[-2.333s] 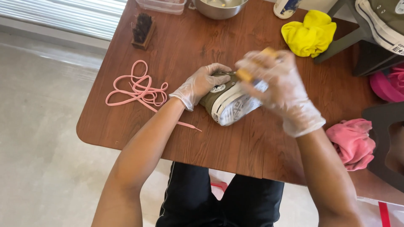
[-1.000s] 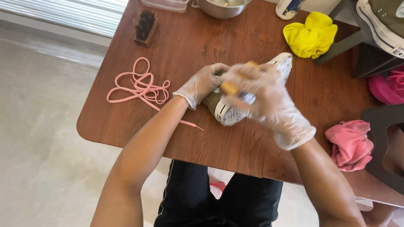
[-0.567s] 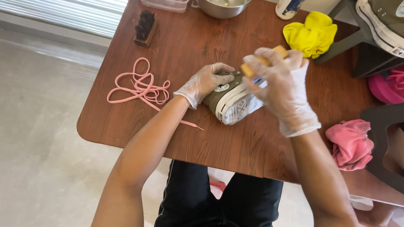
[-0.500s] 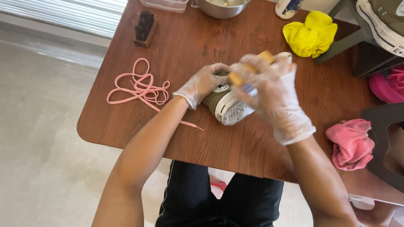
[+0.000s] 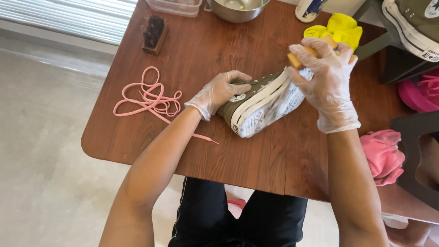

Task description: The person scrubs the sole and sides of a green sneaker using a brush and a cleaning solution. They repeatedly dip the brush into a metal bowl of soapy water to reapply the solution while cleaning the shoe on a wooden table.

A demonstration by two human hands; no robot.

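Left hand, in a clear glove, closed over the heel of an olive-green canvas sneaker tipped sole-up on the brown wooden table. Right hand, gloved too, gripping a tan wooden-handled brush against the toe end. Pink laces lying left of the left hand; yellow cloth just beyond the right.

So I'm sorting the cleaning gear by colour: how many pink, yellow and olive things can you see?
Pink: 3 - laces, cloth, item at right edge
Yellow: 1 - cloth
Olive: 2 - sneaker under the left hand and right hand, second sneaker
Total: 6
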